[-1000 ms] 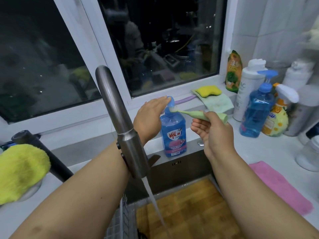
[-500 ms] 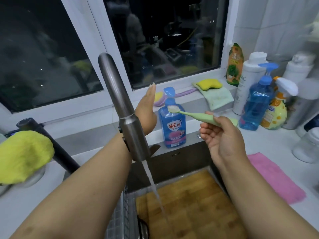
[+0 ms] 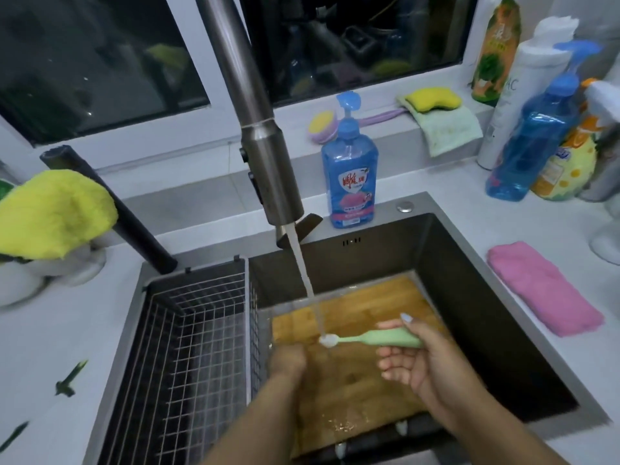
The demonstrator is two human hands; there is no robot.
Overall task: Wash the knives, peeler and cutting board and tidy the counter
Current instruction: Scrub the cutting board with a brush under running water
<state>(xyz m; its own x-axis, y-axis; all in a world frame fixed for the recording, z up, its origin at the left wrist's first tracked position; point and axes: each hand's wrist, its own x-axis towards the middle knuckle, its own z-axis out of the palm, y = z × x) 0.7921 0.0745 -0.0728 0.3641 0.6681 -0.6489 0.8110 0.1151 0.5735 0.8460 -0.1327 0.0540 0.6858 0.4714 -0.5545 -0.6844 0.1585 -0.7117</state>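
Note:
A wooden cutting board [image 3: 355,391] lies flat in the dark sink [image 3: 469,297], wet with running water. My right hand [image 3: 426,367] grips a light green brush [image 3: 385,338] by its handle and holds its white head under the stream from the tap [image 3: 265,156]. My left hand [image 3: 287,362] is low over the board's left part, fingers curled shut and blurred, holding nothing that I can see. No knives or peeler show clearly.
A wire basket [image 3: 198,347] fills the sink's left side. A blue soap bottle [image 3: 349,169] stands behind the sink. A pink cloth [image 3: 543,286] lies on the right counter, bottles [image 3: 533,139] at back right, a yellow mitt [image 3: 50,219] at left, green scraps [image 3: 70,377] on the left counter.
Both hands dropped from the soap bottle down into the sink. The brush head went from the pump nozzle to under the running water; my left hand left the pump.

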